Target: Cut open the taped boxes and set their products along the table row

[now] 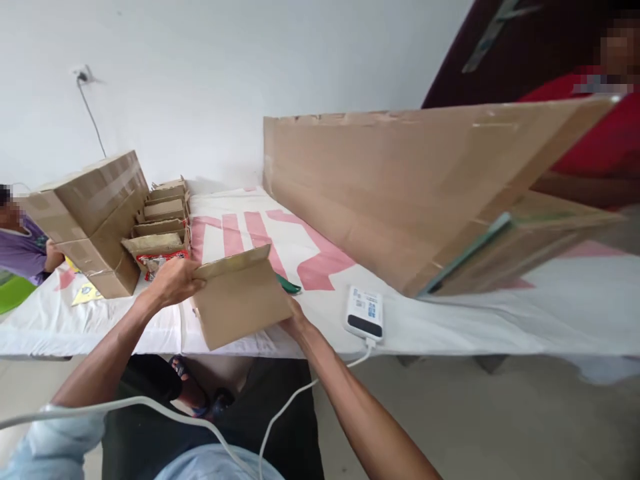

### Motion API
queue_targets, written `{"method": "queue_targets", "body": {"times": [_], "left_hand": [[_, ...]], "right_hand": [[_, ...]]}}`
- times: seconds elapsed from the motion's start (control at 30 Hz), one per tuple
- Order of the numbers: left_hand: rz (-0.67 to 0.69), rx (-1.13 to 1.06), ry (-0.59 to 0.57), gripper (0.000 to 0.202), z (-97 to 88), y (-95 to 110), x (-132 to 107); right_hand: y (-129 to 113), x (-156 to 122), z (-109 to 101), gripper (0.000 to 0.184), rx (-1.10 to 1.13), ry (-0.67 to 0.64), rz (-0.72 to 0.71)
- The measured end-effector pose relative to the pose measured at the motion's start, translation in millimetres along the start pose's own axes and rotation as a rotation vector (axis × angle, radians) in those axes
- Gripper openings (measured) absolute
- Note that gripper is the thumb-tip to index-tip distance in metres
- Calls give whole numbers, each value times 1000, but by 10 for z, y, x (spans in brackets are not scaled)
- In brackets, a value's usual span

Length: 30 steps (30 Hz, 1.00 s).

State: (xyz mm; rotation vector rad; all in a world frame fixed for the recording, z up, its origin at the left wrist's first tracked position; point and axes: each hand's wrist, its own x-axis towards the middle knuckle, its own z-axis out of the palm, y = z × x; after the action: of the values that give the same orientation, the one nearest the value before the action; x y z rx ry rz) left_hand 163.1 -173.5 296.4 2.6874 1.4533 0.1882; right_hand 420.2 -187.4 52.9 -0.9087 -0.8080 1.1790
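Between my hands a small cardboard box [245, 300] is held tilted above the table's front edge. My left hand [177, 280] grips its upper left corner, with the thumb on the near side. Around its lower right side my right hand [294, 320] is closed, the fingers mostly hidden behind the cardboard. Just behind the box a green object [289, 285] lies on the cloth, partly covered, its kind unclear. Beyond my left hand stands a row of open cardboard compartments [160, 227], with a red printed packet [157, 261] at the nearest one.
Stacked cartons [95, 213] stand at left beside a person in purple. A tall cardboard panel [390, 187] runs along the right, with a person in red behind it. A white device [364, 312] lies on the white cloth [320, 333], its cable [285, 407] trailing across my lap.
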Motion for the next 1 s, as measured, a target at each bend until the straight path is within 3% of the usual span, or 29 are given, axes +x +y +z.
{"method": "queue_targets", "body": {"times": [0.13,0.27,0.37,0.43,0.47,0.53,0.6,0.7,0.87,0.93,1.0], "left_hand": [[-2,97,-63,15,-122,321,261],[-19,145,-79,19,-118,373,328],[-31,150,-101,22,-105,374,319],[-26,145,-107,23,-104,404,301],[-16,147,-107,24,-105,430,289],[27,154,-89,24,-105,493,261],[88,150,-48,23,-96,558,232],[165,139,-25,20,-66,647,190],[280,153,-56,21,-65,765,121],[389,47,-20,25,-88,722,58],[496,-140,124,49,-71,558,-50]], "right_hand": [[50,45,-179,59,16,41,42],[-9,73,-277,76,-77,112,31],[-195,13,-206,76,-222,254,-110],[-418,-77,-48,69,-429,294,-329],[-557,-127,58,68,-600,266,-503],[-869,-208,289,71,-859,81,-742],[-1192,-242,487,76,-1052,-128,-820],[-1605,-220,642,66,-1198,-339,-668],[-1932,-222,685,19,-1116,-606,-272],[-1952,-275,679,19,-1063,-698,-186],[-1939,-346,645,26,-1026,-688,-165]]}}
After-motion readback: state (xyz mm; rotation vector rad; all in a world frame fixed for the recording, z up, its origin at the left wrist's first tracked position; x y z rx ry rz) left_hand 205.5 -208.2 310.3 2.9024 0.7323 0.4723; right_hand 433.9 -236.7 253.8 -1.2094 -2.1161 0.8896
